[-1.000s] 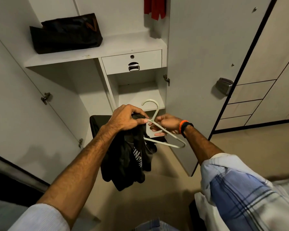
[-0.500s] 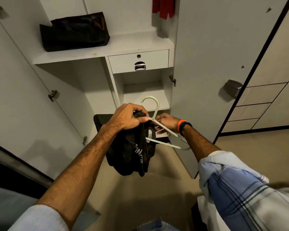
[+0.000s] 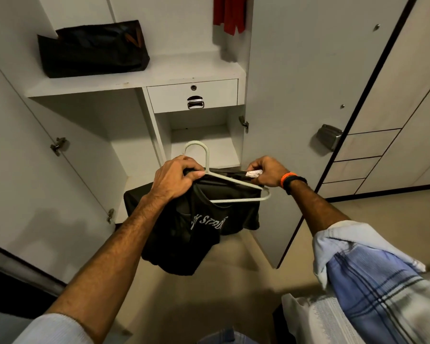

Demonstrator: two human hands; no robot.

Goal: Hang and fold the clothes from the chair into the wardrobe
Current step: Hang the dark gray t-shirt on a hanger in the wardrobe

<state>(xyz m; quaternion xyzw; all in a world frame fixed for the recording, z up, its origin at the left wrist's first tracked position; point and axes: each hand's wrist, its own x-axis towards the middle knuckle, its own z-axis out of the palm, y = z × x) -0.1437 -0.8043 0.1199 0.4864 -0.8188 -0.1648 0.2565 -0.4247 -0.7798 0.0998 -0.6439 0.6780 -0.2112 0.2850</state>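
Note:
A black T-shirt with pale lettering hangs in front of the open wardrobe. A pale green plastic hanger lies across its neck, hook pointing up. My left hand grips the shirt's left shoulder together with the hanger's neck. My right hand pinches the shirt's right shoulder and its white tag, just above the hanger's right arm. A blue and white checked garment is draped over my right forearm.
A dark bag sits on the upper shelf. Red cloth hangs at the top. Below the shelf are a white drawer and an open cubby. The right wardrobe door stands open close to my right hand. Dark fabric lies on the bottom shelf behind the shirt.
My right hand has moved right, off the hanger onto the shirt's shoulder and tag, spreading the shirt wider. The hanger now lies flatter across the neck opening.

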